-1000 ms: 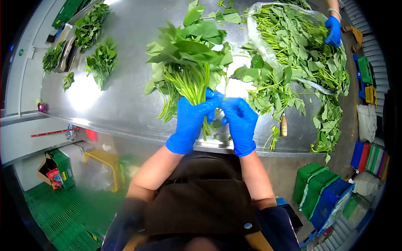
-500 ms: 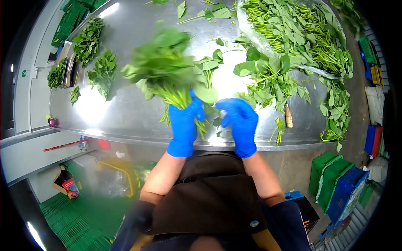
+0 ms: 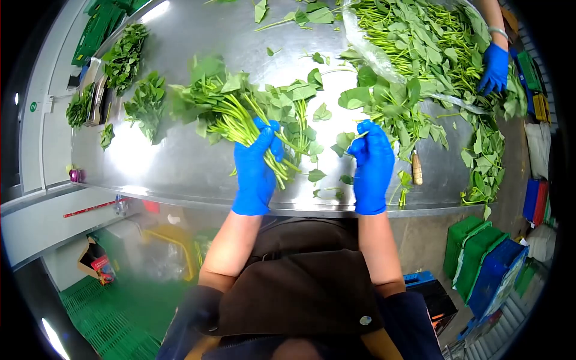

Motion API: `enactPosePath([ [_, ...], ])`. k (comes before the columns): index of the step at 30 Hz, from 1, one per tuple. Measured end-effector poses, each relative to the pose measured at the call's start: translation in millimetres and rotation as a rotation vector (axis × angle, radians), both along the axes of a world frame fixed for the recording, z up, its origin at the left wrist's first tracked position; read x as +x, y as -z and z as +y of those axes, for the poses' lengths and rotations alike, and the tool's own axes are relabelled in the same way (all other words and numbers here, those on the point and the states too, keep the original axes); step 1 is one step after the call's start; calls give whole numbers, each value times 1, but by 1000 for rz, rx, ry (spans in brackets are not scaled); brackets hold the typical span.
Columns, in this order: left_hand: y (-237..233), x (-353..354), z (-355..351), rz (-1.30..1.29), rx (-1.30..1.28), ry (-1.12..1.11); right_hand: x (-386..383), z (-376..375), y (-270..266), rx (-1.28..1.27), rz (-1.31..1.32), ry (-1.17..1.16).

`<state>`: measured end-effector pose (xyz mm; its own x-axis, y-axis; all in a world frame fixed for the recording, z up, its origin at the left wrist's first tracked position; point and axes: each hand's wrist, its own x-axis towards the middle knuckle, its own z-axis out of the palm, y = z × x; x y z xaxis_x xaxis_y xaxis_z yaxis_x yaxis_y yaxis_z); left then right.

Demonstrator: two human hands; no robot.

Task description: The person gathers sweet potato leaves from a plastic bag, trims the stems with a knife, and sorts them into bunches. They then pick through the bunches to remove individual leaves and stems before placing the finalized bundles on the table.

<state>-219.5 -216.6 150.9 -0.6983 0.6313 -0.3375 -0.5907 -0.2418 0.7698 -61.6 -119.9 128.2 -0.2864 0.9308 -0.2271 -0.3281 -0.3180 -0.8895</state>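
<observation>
My left hand [image 3: 255, 168], in a blue glove, is closed around a bunch of leafy green stems [image 3: 231, 117]. The leaves fan to the upper left and the cut ends poke out below the fist. My right hand [image 3: 373, 168], gloved alike, pinches a small green leaf [image 3: 344, 143] by its thin stalk. Between the hands, loose leaves [image 3: 316, 175] lie on the metal table [image 3: 198, 174]. Just right of my right hand is a wooden handle [image 3: 416, 168], its other end hidden under a heap of leafy stems [image 3: 393, 108].
A big pile of greens [image 3: 414, 42] on clear plastic [image 3: 369, 51] covers the back right. Another person's blue-gloved hand [image 3: 495, 69] hangs over its right edge. Finished-looking bunches [image 3: 146, 105] lie at left. Green and blue crates [image 3: 480, 258] stand on the floor at right.
My left hand has tilted the bunch lower, stems now facing up. My right hand has moved right, away from it, fingers pinched on a leaf. Another person's hand has appeared at upper right.
</observation>
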Motion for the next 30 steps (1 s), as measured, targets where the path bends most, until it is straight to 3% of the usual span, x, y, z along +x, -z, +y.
enactPosePath([
  [2,-1,-5,-2,8,-30,101,-9,4,-12,-294,63,-27],
  [3,-2,-4,-2,-15,-42,145,-9,5,-11,-252,-72,-304],
  [4,-2,-3,-2,-37,-51,191,-6,2,17,-266,-11,-517],
  [6,-1,-1,-1,-13,-11,250,-22,-9,-6,101,-111,-664],
  [8,-4,2,-1,-25,-25,285,-29,-14,-6,-21,-35,-652],
  [9,-5,6,0,23,-50,192,-32,-17,-6,-81,2,-643],
  [12,-6,6,-5,158,-138,251,-39,-29,-5,-113,-111,-517],
  [15,-1,-3,-8,91,-144,110,-30,-25,14,58,7,-174],
  [16,-6,-7,-8,55,-100,29,-26,-13,18,-171,51,-29],
  [18,-6,-12,-7,46,-100,-36,-18,4,4,-248,21,-152],
  [20,-3,-11,-8,34,-111,3,-21,-1,-5,-271,41,-437],
  [22,0,-10,-10,25,-115,16,-32,-24,-12,93,-190,-571],
  [27,6,-28,-29,-22,-73,-76,-31,-25,7,-111,-28,-284],
  [28,5,-40,-36,-23,-29,-85,-25,-15,23,1,-92,-168],
  [30,11,-58,-48,-3,-17,-108,-16,-10,30,-47,-209,-186],
])
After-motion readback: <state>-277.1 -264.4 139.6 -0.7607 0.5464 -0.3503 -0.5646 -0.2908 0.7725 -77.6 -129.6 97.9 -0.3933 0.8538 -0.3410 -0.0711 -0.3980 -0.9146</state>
